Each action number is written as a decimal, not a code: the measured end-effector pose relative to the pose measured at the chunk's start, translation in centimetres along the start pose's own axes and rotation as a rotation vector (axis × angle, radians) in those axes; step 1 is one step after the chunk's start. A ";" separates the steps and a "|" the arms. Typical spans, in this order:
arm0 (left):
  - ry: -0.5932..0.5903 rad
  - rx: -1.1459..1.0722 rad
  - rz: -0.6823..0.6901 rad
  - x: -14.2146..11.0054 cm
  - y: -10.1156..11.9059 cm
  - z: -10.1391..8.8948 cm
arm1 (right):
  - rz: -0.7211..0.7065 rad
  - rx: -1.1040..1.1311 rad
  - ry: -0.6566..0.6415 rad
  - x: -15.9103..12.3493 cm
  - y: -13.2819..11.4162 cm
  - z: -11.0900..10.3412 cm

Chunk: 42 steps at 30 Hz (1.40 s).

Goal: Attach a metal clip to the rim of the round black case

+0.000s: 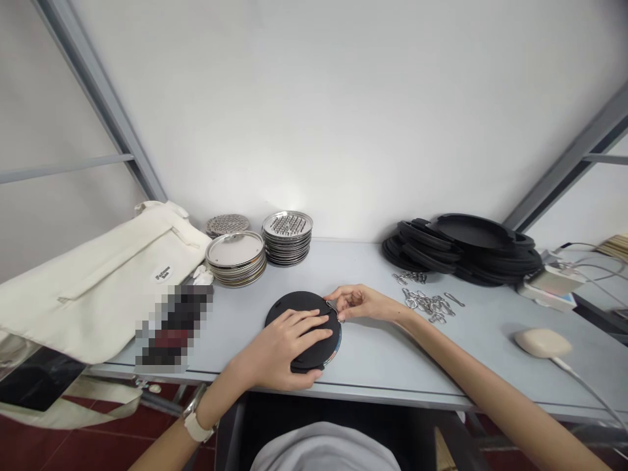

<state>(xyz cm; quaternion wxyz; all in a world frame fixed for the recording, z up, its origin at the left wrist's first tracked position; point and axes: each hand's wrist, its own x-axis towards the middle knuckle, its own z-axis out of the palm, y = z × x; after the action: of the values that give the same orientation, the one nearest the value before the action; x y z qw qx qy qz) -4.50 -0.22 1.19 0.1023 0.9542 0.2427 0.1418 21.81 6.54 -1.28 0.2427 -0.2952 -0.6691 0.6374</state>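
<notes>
A round black disc [287,307] lies on the table close to its front edge, with a thin coloured rim showing along its right side. My left hand [294,337] rests flat over it, fingers spread across the top and thumb by the near edge. At the disc's upper right edge, my right hand [354,303] pinches a small metal wire clip [332,306] that touches the disc. Several similar loose metal clips [426,302] lie in a pile to the right of that hand.
Behind my left hand stand stacks of round metal plates [234,252] and perforated metal discs [287,226]. Black round parts [483,235] are piled at the back right. A cream bag [112,261] lies left; a white corded device [542,342] sits right.
</notes>
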 end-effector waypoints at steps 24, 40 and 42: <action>-0.004 -0.009 -0.008 0.0 0.0 0.0 | 0.007 -0.011 0.058 0.1 0.0 0.3; 0.001 -0.005 -0.011 0.0 0.0 0.1 | -0.008 -0.027 0.053 0.1 0.1 0.3; 0.001 -0.005 -0.008 0.0 0.0 0.0 | -0.011 -0.031 0.052 0.1 0.1 0.3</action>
<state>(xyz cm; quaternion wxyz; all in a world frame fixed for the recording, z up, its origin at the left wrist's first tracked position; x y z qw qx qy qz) -4.45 -0.25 1.17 0.1053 0.9529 0.2463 0.1425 21.57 6.40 -1.39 0.2591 -0.3119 -0.6738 0.6178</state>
